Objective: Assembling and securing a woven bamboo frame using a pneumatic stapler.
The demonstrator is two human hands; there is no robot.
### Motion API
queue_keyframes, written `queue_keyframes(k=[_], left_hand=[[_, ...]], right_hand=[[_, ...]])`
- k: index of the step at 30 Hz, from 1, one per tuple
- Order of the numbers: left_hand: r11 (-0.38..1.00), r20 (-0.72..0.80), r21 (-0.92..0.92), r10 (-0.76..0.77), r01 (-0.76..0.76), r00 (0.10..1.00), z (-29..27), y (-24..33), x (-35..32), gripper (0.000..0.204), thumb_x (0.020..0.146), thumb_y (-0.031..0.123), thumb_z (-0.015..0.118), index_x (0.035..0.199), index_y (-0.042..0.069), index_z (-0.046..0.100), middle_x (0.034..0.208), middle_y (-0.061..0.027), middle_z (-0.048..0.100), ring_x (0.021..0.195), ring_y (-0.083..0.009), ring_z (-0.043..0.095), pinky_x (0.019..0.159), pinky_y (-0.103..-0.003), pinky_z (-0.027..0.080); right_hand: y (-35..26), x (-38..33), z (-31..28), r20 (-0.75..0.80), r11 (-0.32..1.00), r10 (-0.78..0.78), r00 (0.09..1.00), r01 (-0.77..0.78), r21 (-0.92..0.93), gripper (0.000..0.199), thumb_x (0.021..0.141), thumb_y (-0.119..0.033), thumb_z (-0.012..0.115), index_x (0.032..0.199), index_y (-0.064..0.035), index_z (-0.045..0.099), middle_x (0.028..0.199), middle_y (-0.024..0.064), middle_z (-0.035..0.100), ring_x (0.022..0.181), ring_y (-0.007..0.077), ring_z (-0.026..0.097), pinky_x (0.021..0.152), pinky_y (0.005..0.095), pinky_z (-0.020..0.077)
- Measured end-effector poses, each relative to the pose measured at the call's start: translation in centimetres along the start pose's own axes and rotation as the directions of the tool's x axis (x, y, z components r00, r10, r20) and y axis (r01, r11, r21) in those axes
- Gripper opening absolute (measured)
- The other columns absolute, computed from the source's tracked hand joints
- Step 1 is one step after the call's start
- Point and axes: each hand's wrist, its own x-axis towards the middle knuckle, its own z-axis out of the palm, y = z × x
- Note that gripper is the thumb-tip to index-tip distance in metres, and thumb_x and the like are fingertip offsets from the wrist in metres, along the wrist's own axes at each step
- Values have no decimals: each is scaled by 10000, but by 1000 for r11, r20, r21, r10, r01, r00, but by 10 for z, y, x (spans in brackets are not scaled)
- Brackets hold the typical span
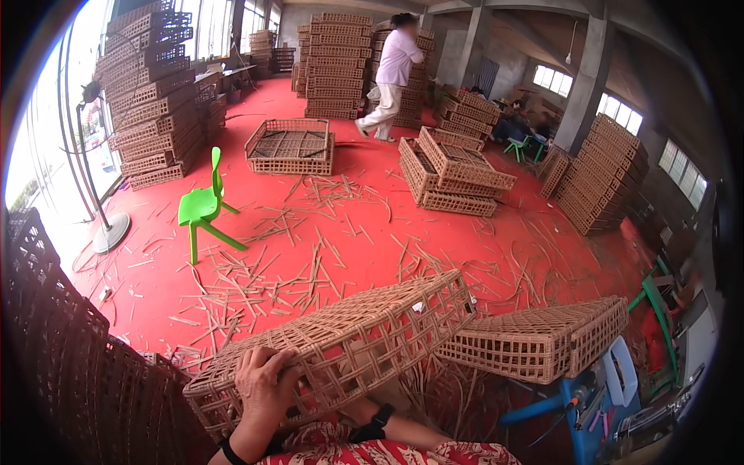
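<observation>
A tan woven wicker basket (333, 325), shallow and open-lattice, is tilted over my lap. My left hand (265, 381) is closed over its near left edge, fingers curled on the top weave and a black band at the wrist. From the lower edge my right forearm (411, 434), also banded in black, reaches in behind the lattice side. The right hand's fingers are hidden by the weave. Patterned red cloth (333, 448) covers my lap beneath the basket.
Another wicker basket (535, 341) lies to the right, beside a blue stool (585, 411) with tools. Dark wicker pieces (62, 333) stand at left. Cut strips (256, 287) litter the red floor around a green chair (203, 205). A person (395, 70) walks among basket stacks (337, 66).
</observation>
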Motion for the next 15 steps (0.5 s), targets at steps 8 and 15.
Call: queue_keyframes(k=[8, 15], left_hand=[[1000, -2, 5, 6, -6, 1000, 0, -3, -2, 300, 679, 174, 745, 974, 126, 720, 906, -48, 609, 923, -276, 570, 815, -411, 438], [1000, 2, -14, -2, 3, 1000, -1, 0, -1, 295, 688, 162, 737, 980, 122, 719, 903, -46, 602, 910, -270, 566, 809, -408, 431]], right_hand=[[0, 1, 3, 23, 999, 0, 1000, 1, -50, 636, 861, -206, 613, 1433, -74, 368, 1442, 196, 372, 1329, 338, 353, 1098, 448, 286], [0, -7, 4, 43, 995, 9, 999, -5, -96, 646, 859, -200, 611, 1441, -78, 359, 1456, 200, 360, 1346, 345, 341, 1111, 455, 275]])
